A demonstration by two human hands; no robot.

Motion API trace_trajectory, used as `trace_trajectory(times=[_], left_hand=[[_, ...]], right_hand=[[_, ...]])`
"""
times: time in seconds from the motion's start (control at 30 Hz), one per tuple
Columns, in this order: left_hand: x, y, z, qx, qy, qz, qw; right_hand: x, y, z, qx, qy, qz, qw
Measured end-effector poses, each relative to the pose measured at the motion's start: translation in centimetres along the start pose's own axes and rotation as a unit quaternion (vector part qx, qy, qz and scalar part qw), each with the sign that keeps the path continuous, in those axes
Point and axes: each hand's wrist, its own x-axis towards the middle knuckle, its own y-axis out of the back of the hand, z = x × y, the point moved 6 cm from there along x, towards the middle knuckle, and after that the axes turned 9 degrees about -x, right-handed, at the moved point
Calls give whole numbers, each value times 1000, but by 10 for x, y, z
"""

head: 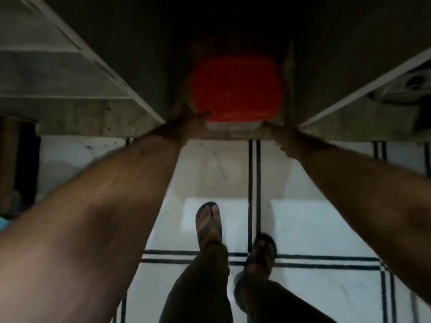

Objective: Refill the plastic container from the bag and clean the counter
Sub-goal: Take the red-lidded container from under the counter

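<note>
Red-lidded container [236,89] between left hand [186,122], right hand [276,131]

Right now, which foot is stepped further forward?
The left foot, on the white tile ahead; the right foot sits back on the black double line.

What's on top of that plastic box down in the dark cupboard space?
A red lid covers the container, whose pale wall shows just below it. Both hands, left and right, are at its near corners. The contents are hidden by the lid.
</note>
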Motion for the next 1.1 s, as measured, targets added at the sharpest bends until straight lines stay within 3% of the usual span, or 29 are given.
trace_trajectory(times=[0.1,0.23,0.37,0.57,0.67,0.87,1.1], left_hand=[[42,-6,-14,-68,5,22,997],[86,-31,-41,-166,39,-3,985],[61,-37,-64,-217,78,28,973],[-104,-5,-69,-193,100,67,974],[-208,19,-54,-185,89,70,976],[-385,69,30,-197,50,108,973],[-530,114,146,-241,-48,149,958]], right_hand=[[35,-7,11,97,-57,-25,993],[59,-14,15,167,-49,-58,983],[32,-7,19,199,-72,-45,976],[-120,5,31,196,-199,-1,960],[-216,25,28,190,-221,16,956],[-379,93,-25,172,-137,2,975],[-508,189,-129,199,-14,60,978]])
